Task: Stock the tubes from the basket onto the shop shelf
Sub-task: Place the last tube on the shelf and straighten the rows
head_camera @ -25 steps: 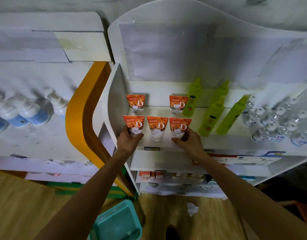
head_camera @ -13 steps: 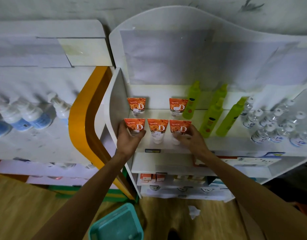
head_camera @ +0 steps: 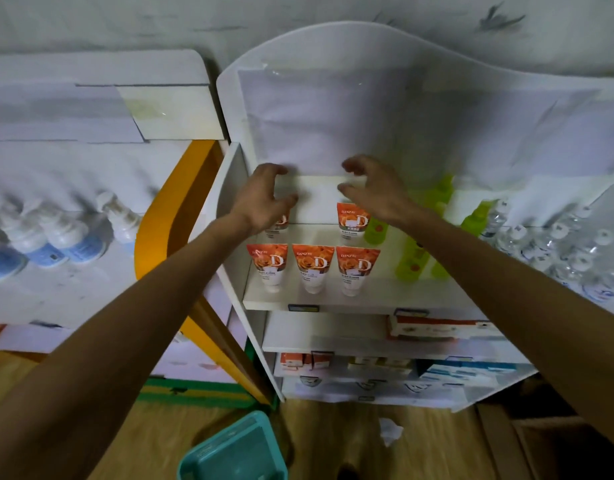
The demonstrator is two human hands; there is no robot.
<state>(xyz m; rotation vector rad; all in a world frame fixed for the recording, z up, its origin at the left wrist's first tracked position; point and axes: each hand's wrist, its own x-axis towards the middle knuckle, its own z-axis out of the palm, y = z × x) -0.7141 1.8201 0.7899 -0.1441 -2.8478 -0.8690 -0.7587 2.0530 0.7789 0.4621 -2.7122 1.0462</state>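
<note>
Three orange-and-white tubes stand cap-down in a front row on the white shelf [head_camera: 333, 301]: left tube [head_camera: 268, 265], middle tube [head_camera: 313, 266], right tube [head_camera: 356, 268]. Behind them stand two more: one back tube [head_camera: 351, 221] in plain sight, the other back tube [head_camera: 280, 225] mostly hidden by my left hand [head_camera: 260, 199]. My right hand [head_camera: 374, 190] hovers above the back row. Both hands are open with fingers spread and hold nothing. The teal basket [head_camera: 229, 452] sits on the floor below.
Green spray bottles [head_camera: 412, 261] stand right of the tubes, clear bottles [head_camera: 554, 251] further right. Boxed goods fill the lower shelves [head_camera: 367, 341]. An orange-edged unit [head_camera: 160, 237] with white pump bottles [head_camera: 59, 233] is to the left. A crumpled paper [head_camera: 389, 432] lies on the wooden floor.
Both hands have let go of the front-row tubes and risen to above the back row, fingers spread. The tubes stay standing in place.
</note>
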